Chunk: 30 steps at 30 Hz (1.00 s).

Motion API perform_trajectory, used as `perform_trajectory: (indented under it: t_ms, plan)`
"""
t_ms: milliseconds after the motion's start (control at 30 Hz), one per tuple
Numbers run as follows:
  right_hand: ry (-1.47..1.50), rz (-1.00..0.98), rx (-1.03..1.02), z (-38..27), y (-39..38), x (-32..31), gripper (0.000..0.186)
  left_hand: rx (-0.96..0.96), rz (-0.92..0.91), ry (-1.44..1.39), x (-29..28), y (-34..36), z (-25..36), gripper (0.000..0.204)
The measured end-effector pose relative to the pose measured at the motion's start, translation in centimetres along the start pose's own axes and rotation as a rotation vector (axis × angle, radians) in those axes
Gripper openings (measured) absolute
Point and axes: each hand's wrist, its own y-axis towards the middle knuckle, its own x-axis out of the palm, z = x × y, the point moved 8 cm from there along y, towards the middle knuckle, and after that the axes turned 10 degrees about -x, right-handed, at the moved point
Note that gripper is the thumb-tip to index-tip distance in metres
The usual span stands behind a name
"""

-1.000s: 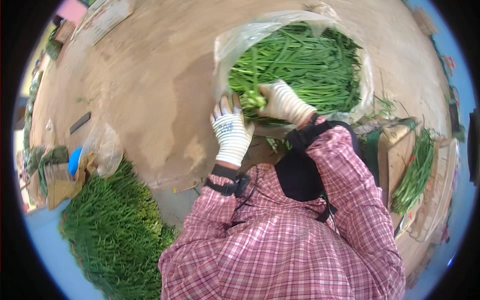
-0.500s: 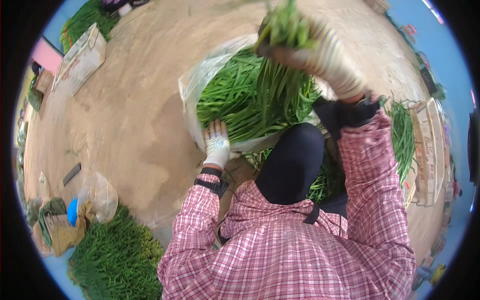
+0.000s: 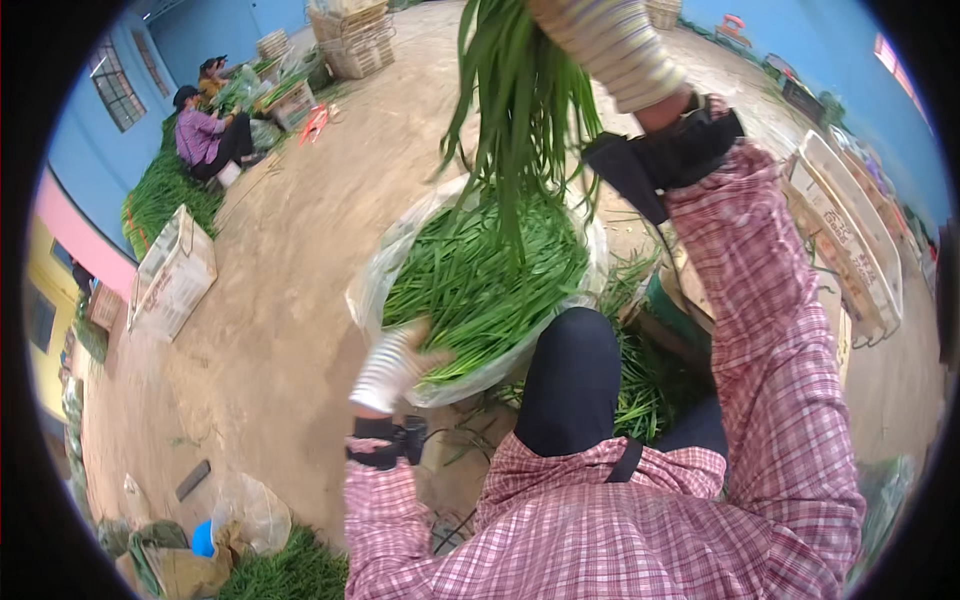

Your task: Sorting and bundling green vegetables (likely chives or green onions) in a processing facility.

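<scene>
A bunch of long, flat-leaved greens, like garlic chives (image 3: 520, 90), hangs root end up from my raised right hand (image 3: 615, 45) at the top of the view. The fingers of that striped-gloved hand run out of the picture at the upper edge. Below, the leaf tips trail over a clear plastic bag (image 3: 372, 290) set wide open, filled with more of the same greens (image 3: 480, 290). My left hand (image 3: 395, 362), gloved and slightly blurred, is at the bag's near left rim with thumb and fingers apart, nothing held.
Loose greens (image 3: 645, 405) lie beside my knee. White plastic crates stand at the left (image 3: 175, 285) and right (image 3: 850, 250). A knife-like dark bar (image 3: 193, 480) rests on the floor near a green heap (image 3: 290, 570). Seated people (image 3: 212, 135) work at the back left.
My right hand has raised the bunch so its leaves hang above the bag. My left hand has come off the greens toward the rim. The view has tilted up, showing more room.
</scene>
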Motion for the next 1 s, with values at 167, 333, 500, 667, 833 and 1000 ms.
perform_trajectory:
  t_ms: [167,333,500,667,833,1000]
  plan:
    - [-0.174,0.136,-0.052,-1.0,-2.5,0.8,0.015,0.465,0.876,-0.08,-16.4,-7.7,14.7,0.097]
    - [-0.325,0.302,0.0,-0.5,-9.8,2.5,0.017,0.496,0.069,-0.642,-16.7,-0.4,13.9,0.088]
    - [-0.275,0.317,0.417,1.7,-23.1,4.3,0.02,-0.064,-0.466,-0.833,-0.3,-0.9,6.6,0.08]
    - [0.609,1.117,1.158,1.8,-40.1,3.4,0.009,-0.21,-0.861,-0.9,12.3,-6.9,14.3,0.076]
    - [0.739,1.292,1.144,0.6,-42.8,5.5,0.014,-0.285,-0.68,-0.795,13.9,-10.1,13.1,0.068]
    - [1.283,1.344,1.01,0.9,-44.2,5.2,0.051,-0.504,-0.749,-0.73,12.9,-9.8,10.8,0.045]
